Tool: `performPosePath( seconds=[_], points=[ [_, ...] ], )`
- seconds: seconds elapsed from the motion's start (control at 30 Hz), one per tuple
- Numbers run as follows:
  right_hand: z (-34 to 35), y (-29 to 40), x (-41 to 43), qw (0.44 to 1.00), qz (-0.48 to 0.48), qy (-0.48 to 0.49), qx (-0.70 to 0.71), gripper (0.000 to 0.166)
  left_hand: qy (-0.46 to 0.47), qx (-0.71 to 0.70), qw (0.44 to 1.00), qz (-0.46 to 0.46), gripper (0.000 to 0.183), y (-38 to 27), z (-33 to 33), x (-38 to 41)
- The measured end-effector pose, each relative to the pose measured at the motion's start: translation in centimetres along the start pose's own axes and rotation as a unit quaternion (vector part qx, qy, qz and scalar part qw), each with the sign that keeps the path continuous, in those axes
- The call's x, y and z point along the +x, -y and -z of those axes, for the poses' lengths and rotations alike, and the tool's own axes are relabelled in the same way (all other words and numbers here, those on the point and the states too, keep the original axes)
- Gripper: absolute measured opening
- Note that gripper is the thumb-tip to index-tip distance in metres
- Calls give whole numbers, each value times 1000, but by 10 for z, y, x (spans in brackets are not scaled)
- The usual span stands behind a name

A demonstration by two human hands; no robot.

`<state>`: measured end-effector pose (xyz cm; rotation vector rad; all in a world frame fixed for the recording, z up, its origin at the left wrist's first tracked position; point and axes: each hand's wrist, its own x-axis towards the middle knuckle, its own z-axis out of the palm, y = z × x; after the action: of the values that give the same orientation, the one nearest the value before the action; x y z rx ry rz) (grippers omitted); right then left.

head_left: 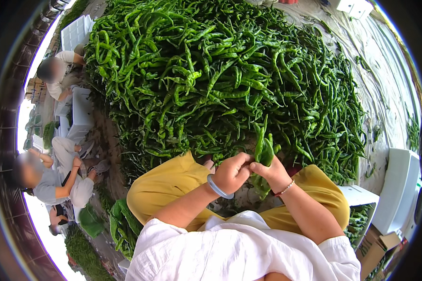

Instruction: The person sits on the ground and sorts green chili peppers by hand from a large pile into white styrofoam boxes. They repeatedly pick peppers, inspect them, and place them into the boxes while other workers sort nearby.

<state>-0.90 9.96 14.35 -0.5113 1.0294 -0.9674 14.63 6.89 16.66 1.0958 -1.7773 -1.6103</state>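
My right hand (272, 174) is closed around a small bunch of long green chili peppers (264, 149), held above my lap with their upper ends pointing away from me. My left hand (233, 172), with a pale bangle on its wrist, meets it at the bunch; its fingers are curled, and whether it grips a pepper cannot be told. Just past both hands rises a large heap of green chili peppers (204, 70).
A white foam box (355, 196) holding peppers stands by my right knee, near another white box (395, 189) and a cardboard box (372, 251). Large green leaves (121, 221) lie at my left. Several people sit at the left, near white boxes (81, 112). Pale sheeting (376, 105) spreads right of the heap.
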Motion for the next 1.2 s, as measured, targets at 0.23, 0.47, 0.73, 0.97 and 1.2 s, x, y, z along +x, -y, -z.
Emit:
performPosePath(
  seconds=[0.23, 0.47, 0.73, 0.97, 1.2],
  points=[
    [2, 4, 11, 1000, 20, -14, -4, 30, 33, -472, 860, 191, 13, 29, 6, 17],
    [5, 22, 11, 999, 20, 25, 27, 28, 91, -538, 810, 214, 22, 28, 14, 30],
    [24, 92, -47, 985, 75, -129, 81, 35, -68, -225, 911, 339, 16, 117, 63, 60],
    [56, 112, -73, 980, 124, -157, 16, 42, 86, 8, 984, 157, 39, 168, -72, 83],
    [65, 117, -86, 949, 213, -175, 151, 48, -38, -137, 844, 517, 21, 223, -173, 146]
  ],
)
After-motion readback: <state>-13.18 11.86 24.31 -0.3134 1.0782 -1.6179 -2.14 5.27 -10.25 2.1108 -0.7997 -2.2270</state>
